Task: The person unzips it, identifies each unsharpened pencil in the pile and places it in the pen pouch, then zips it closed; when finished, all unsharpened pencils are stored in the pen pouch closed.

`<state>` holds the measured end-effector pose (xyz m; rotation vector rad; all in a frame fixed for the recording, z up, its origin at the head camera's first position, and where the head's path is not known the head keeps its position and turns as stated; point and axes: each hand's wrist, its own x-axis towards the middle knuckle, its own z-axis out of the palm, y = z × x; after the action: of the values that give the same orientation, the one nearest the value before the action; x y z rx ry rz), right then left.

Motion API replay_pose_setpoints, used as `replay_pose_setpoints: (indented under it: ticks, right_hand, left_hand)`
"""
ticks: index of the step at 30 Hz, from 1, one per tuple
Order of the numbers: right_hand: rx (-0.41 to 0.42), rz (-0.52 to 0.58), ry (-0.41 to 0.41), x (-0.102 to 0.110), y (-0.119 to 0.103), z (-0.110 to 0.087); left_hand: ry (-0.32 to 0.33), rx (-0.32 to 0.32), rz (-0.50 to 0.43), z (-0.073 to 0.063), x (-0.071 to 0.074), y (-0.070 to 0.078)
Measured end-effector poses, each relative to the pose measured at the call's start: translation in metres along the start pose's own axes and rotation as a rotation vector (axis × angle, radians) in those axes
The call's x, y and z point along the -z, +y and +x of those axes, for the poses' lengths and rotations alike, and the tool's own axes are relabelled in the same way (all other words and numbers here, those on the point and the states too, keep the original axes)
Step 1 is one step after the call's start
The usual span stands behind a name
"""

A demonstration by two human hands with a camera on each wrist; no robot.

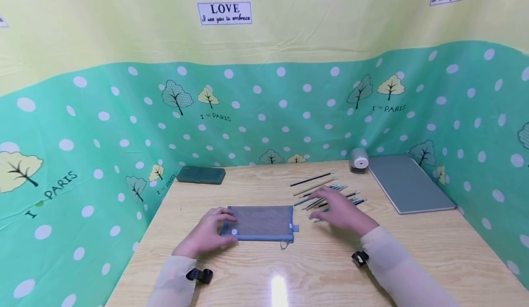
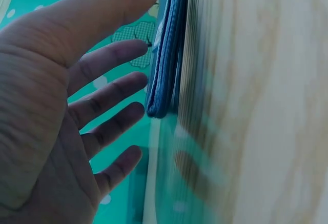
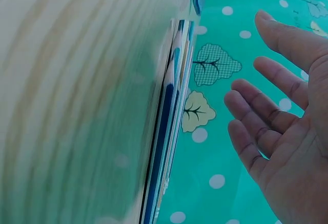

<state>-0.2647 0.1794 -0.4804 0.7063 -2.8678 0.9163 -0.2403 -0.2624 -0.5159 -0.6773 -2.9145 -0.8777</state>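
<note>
A blue mesh zip pouch (image 1: 264, 222) lies flat on the table, with a ring at its front right corner. My left hand (image 1: 208, 233) is at the pouch's left end, thumb by the front corner and fingers by the back. In the left wrist view the fingers are spread and relaxed beside the pouch's edge (image 2: 166, 55); whether they touch it is hard to tell. Several pencils (image 1: 312, 179) lie loosely grouped right of the pouch. Over them hovers my right hand (image 1: 339, 208), its fingers loosely bent and holding nothing, apart from the pencils (image 3: 165, 116) in the right wrist view.
At the back left sits a dark green case (image 1: 201, 175). A white and grey pencil sharpener (image 1: 358, 160) stands at the back right, beside a large grey board (image 1: 411, 185). Patterned cloth (image 1: 248, 114) walls in the wooden table (image 1: 322, 270) at the back and sides.
</note>
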Motion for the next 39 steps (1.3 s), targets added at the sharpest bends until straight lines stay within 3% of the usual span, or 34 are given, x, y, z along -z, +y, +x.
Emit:
replay_pose_setpoints:
  ticks: [13, 18, 31, 39]
  right_hand:
    - [0.008, 0.026, -0.027, -0.009, -0.005, 0.003]
    - [0.007, 0.021, -0.026, -0.012, -0.007, 0.003]
    - [0.050, 0.083, -0.090, -0.017, -0.021, 0.010]
    - [0.086, 0.134, -0.127, -0.025, -0.027, 0.014]
  left_hand:
    - [-0.006, 0.000, -0.036, -0.001, -0.005, -0.001]
    - [0.006, -0.028, -0.048, -0.002, -0.005, -0.004]
    - [0.135, -0.074, -0.084, -0.002, -0.001, -0.002]
    - [0.202, -0.058, -0.131, -0.003, 0.002, -0.002]
